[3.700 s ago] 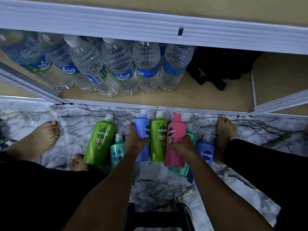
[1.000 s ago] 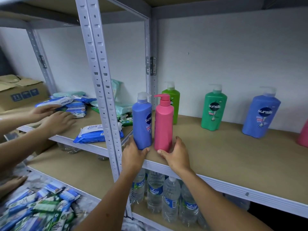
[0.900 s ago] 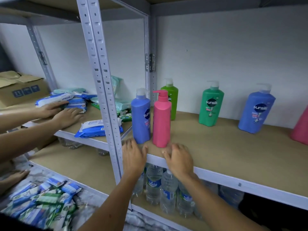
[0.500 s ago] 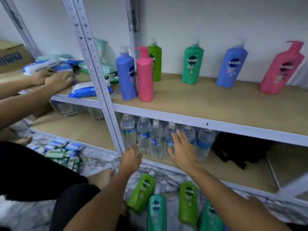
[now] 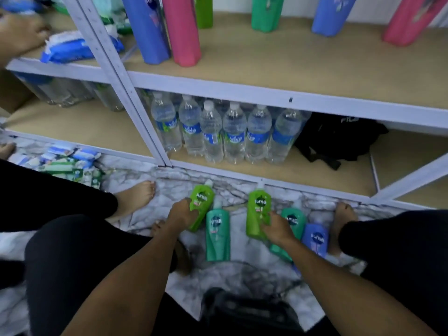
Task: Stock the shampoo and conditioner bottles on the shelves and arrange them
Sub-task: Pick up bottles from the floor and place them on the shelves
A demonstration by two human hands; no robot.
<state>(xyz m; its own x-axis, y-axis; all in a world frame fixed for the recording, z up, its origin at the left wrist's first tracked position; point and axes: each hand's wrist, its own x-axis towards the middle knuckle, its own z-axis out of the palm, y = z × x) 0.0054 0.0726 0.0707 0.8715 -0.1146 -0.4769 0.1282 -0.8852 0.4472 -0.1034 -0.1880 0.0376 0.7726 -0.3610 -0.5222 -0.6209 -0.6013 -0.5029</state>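
Observation:
Several Sunsilk bottles lie on the marble floor below the shelf [image 5: 242, 92]. My left hand [image 5: 181, 214] grips the lower part of the left light green bottle [image 5: 202, 201]. My right hand [image 5: 276, 227] grips the lower part of the right light green bottle [image 5: 257, 209]. A teal bottle [image 5: 217, 235] lies between them. Another teal bottle [image 5: 294, 218] and a blue bottle [image 5: 316, 238] lie to the right, partly under my right wrist. On the shelf stand a blue bottle [image 5: 148, 27] and a pink bottle [image 5: 183, 30] at the front, with several more behind.
Water bottles [image 5: 218, 134] and a black bag [image 5: 339, 139] fill the bottom shelf. Another person's hand [image 5: 19, 37] rests by wipes packs [image 5: 77, 47] on the left shelf; more packs [image 5: 68, 163] lie on the floor. My bare feet flank the bottles. A black stool [image 5: 247, 309] is under me.
I set the blue and pink bottles on the shelf and let go. My view dropped to the floor, and both hands came down and took hold of the two light green bottles.

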